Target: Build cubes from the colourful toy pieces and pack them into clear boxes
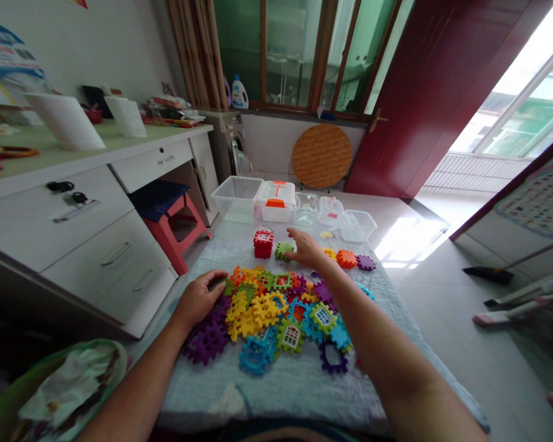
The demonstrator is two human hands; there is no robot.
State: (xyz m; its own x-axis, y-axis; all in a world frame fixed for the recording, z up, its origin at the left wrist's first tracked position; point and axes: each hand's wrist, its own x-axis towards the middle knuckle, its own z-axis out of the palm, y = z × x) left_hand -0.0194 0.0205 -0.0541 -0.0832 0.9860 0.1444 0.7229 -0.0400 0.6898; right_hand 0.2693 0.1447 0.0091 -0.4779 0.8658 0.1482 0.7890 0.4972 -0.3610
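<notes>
— While looking past the heap of tiles (276, 313) toward twelve o'clock, can see the right hand (306, 247) open, fingertips against a small green block (283, 250), not closed round it.

— And the left hand (200, 301)?

— Palm down at nine o'clock of the heap, fingers curled over purple tiles. Cannot tell whether gripping one or merely resting.

— Likely trouble?

— Probably a nudge. Could shove the green block into the red cube (263, 244) just beside it at nine o'clock, or tip it over. With the right forearm low across the heap's three o'clock side, might also drag tiles toward the edge of the cloth-covered table (281, 393).

— Anything hidden or unclear?

— Near side of the green block, tucked under the fingers. Tiles beneath the forearm, covered. Contents of the clear tubs (237, 195) at twelve o'clock, hard to read. Small pale bit beyond the hand, too small to name. Both elbows, cut off at six o'clock.
</notes>
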